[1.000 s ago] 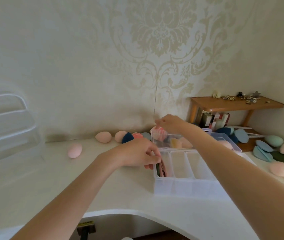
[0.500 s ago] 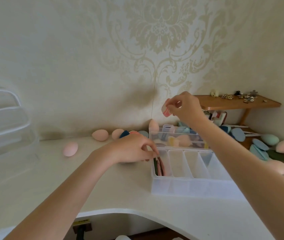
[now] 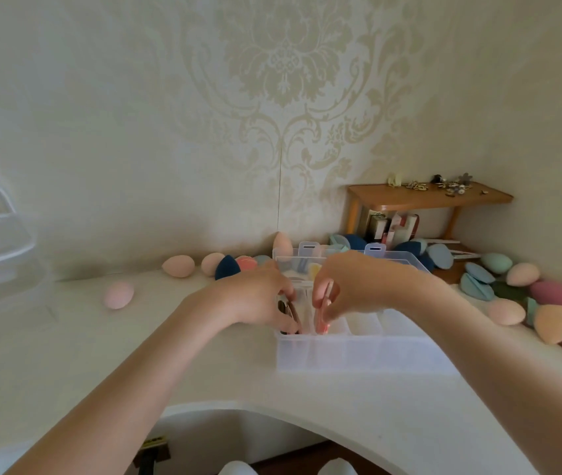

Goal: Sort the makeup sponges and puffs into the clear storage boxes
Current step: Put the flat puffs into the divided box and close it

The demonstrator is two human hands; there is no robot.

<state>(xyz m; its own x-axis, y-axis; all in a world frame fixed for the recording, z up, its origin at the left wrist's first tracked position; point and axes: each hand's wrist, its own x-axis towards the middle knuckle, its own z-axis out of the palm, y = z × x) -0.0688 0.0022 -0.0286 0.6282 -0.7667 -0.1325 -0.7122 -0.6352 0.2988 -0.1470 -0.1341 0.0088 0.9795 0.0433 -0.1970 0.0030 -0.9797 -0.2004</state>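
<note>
Both hands work over the near clear storage box [image 3: 358, 354], a divided tray that sits on the white counter [image 3: 135, 354] a little right of centre. The right hand [image 3: 351, 289] pinches a flat pink puff [image 3: 322, 311] between thumb and fingertips and holds it on edge in the tray's second compartment from the left. The left hand [image 3: 259, 299] curls its fingers into the leftmost compartment, where it touches the dark and brownish puffs [image 3: 289, 311] that stand on edge there; whether it truly grips them cannot be told.

Just behind the tray stands a second clear box [image 3: 406, 260] with two blue latches, partly hidden by the hands, with pale sponges inside.

Along the far wall, left of the boxes, lie peach egg sponges [image 3: 178, 266], a navy sponge [image 3: 226, 267] and a coral one [image 3: 247, 262]. A lone pink sponge [image 3: 118, 295] rests further left and nearer. At the right, beside a small wooden shelf [image 3: 423, 197], lies a heap of blue, teal, green, pink and peach sponges and puffs [image 3: 512, 293].
</note>
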